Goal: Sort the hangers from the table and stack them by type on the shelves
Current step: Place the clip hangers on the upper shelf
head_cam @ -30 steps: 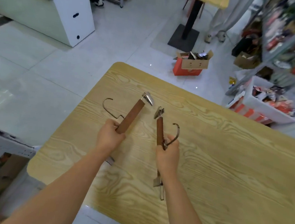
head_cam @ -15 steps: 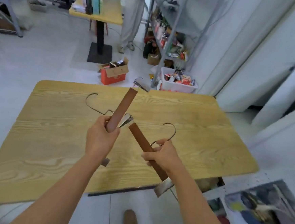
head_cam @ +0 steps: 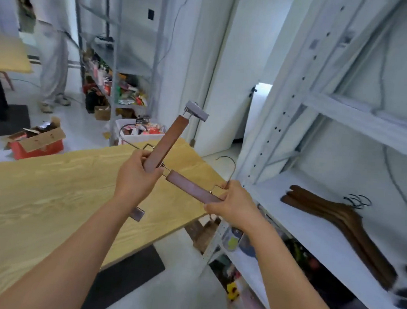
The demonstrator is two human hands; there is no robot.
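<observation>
Wooden, stiff and likely light, the tilted hanger (head_cam: 168, 139) suits its mid-bar grip in the curled left hand (head_cam: 136, 180) — the right hand (head_cam: 234, 203) curls round the flatter hanger (head_cam: 190, 187) likewise

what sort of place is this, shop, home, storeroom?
Likely a storeroom or workshop, not a home: white metal shelving with stacked wooden hangers, a grey rack crammed with goods, and a bare wooden table.

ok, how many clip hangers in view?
2. Upper clip hanger in the left hand; lower clip hanger in the right hand. Shelf stack looks curved-only, may hide more.
</observation>
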